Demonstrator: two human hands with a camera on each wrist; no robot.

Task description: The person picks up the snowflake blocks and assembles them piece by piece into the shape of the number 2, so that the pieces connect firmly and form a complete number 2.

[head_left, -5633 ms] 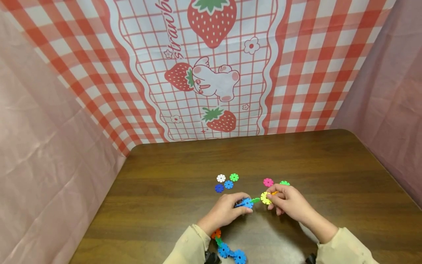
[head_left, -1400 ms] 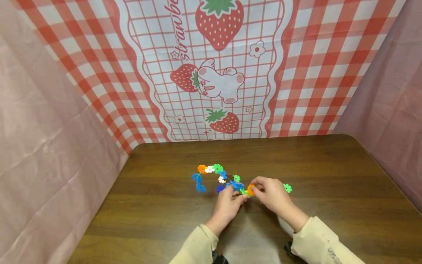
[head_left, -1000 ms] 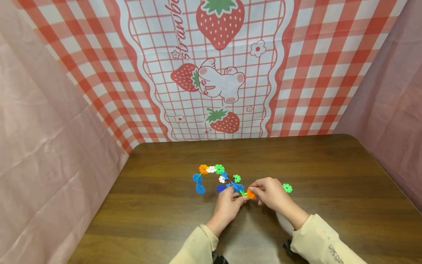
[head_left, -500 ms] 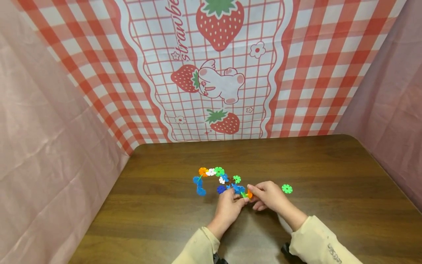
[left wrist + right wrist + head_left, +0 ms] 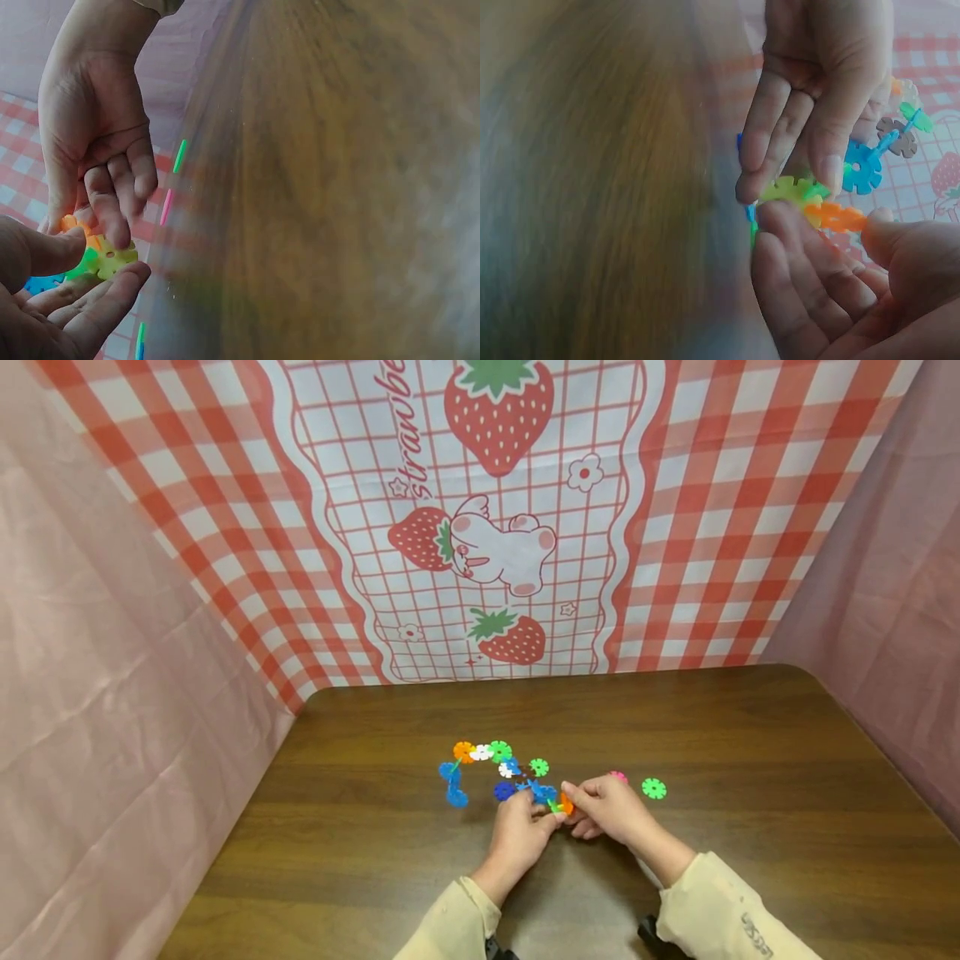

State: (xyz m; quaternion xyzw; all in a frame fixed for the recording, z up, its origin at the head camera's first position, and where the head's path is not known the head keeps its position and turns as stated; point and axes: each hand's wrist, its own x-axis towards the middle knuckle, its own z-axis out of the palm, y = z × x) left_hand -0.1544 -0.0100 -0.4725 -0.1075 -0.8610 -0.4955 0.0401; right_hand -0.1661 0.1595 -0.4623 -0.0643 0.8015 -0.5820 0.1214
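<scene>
Above the middle of the desk (image 5: 360, 843), between its left and right edges, two hands work at a chain of notched plastic discs (image 5: 499, 750). The right hand (image 5: 611, 810) pinches an orange disc (image 5: 567, 802) between thumb and fingers. The left hand (image 5: 519, 839) pinches the chain just beside it, its thumb at a green piece (image 5: 816, 190); a yellow disc (image 5: 787, 190) sits between the two hands, touching the orange one. From there the chain runs toward the desk's back edge, then bends toward the left edge, ending in blue discs (image 5: 454, 783).

Near the chain lie a dark blue disc (image 5: 504, 791) and a loose green disc (image 5: 538, 767). Toward the desk's right edge, a pink disc (image 5: 618, 777), partly hidden by the right hand, lies near another green disc (image 5: 654, 788). A checked strawberry cloth (image 5: 697, 510) hangs behind the back edge.
</scene>
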